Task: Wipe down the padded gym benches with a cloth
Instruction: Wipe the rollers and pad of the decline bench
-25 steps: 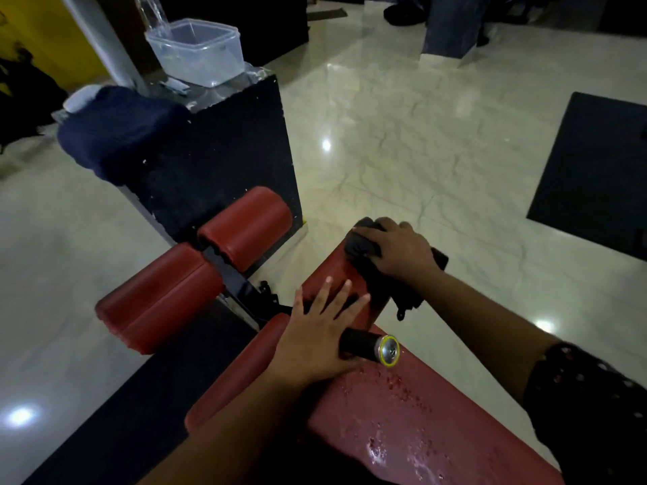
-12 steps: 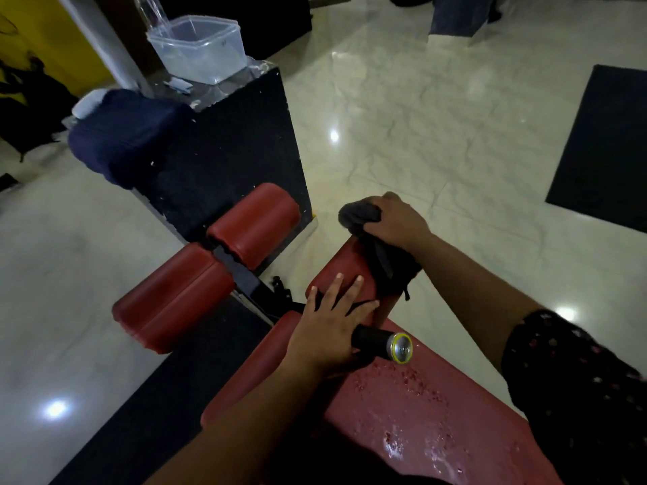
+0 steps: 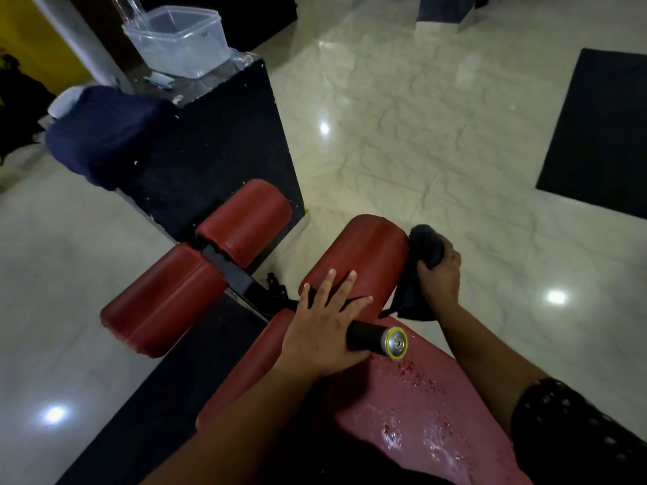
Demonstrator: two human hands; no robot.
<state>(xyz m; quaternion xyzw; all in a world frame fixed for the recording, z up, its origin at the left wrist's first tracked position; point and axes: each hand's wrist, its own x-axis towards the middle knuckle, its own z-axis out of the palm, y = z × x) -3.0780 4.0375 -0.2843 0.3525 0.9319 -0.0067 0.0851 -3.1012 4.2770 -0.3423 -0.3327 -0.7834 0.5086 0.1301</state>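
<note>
Head camera: your right hand [image 3: 439, 274], clutching the dark fuzzy cloth [image 3: 425, 241], has slid to the right end of the red padded bench roller [image 3: 364, 253], while your left hand [image 3: 325, 330] stays spread flat.

Red padded bench [image 3: 420, 414]: vinyl worn and flecked, wet sheen at the near end. Rounded red end pad [image 3: 364, 253] at the far end. Dark cloth [image 3: 425, 243], bunched, lies against the end pad's right side with its tail hanging down, gripped in the right hand [image 3: 442, 280].

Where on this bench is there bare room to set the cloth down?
Free: the seat pad this side of the black handle, and the far end of the upper pad. Crowded: around the handle and cloth.
</note>
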